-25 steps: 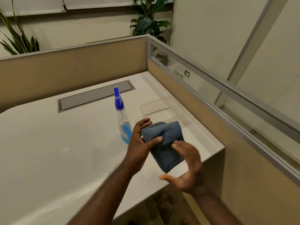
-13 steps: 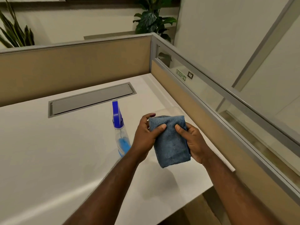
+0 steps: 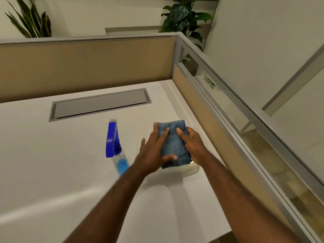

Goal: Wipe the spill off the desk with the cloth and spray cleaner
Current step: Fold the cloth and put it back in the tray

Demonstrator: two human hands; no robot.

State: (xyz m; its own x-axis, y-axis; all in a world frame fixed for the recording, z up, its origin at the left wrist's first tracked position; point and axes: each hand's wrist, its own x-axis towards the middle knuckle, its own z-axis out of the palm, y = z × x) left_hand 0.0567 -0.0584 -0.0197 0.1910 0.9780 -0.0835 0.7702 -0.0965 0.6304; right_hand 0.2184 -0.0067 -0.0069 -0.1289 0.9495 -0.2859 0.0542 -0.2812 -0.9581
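A folded blue cloth (image 3: pixel 175 142) is held between both hands over a clear shallow container (image 3: pixel 190 170) on the white desk (image 3: pixel 52 163). My left hand (image 3: pixel 154 151) grips its left side, thumb across the near end. My right hand (image 3: pixel 192 146) clasps its right edge, a finger on top. The spray bottle (image 3: pixel 114 148), clear with blue liquid and a blue nozzle, stands upright just left of my left wrist. No spill is discernible on the desk.
A grey cable-tray lid (image 3: pixel 100 104) is set into the desk behind the bottle. Tan partition panels (image 3: pixel 87 67) wall the back and right sides, the right one topped with glass. The desk's front edge drops off at the lower right. Plants stand beyond the partition.
Both hands carried the cloth forward and down toward the clear container by the right partition. My right hand, open a second ago, has closed onto the cloth. The bottle has not moved.
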